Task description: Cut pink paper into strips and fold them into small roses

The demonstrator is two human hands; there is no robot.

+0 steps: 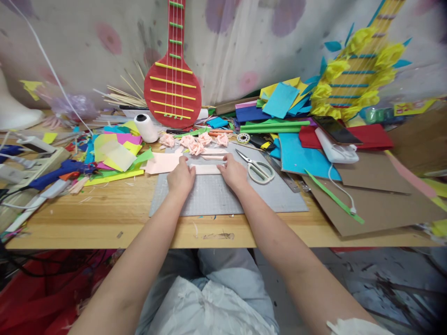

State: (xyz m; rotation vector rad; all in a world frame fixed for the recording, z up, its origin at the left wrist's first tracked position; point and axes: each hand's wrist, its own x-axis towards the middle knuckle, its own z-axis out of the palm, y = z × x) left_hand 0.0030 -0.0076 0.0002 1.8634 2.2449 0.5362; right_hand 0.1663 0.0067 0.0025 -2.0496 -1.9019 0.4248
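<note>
You are seated at a pale wooden tabletop (pixel 115 228), which is backed by a pale curtain with a purple and pink floral print (pixel 240 51). A grey gridded cutting mat (pixel 279 200) lies flat at the centre. On the far side, a red round-bodied model instrument with yellow bars and green frets (pixel 173 93) stands upright; at far right stands a yellow model instrument trimmed with yellow paper flowers (pixel 354 83). Mixed coloured paper scraps (pixel 117 151) and a blue glue gun (pixel 57 173) occupy the left side. Sheets of brown cardboard (pixel 373 202) lie at the right.

Your folded pale pink paper strip (pixel 207 170) lies crosswise over the mat, between your two hands. Your left hand (pixel 181 177) grips its left end; your right hand (pixel 233 173) grips its right end, thumb and fingers closed. Just beyond the strip sit pale pink crumpled paper flowers (pixel 196 145). A flat pale pink paper sheet (pixel 157 164) lies just left of your left hand. Silver scissors with pale green handles (pixel 260 171) rest on the mat, just right of your right hand.
</note>
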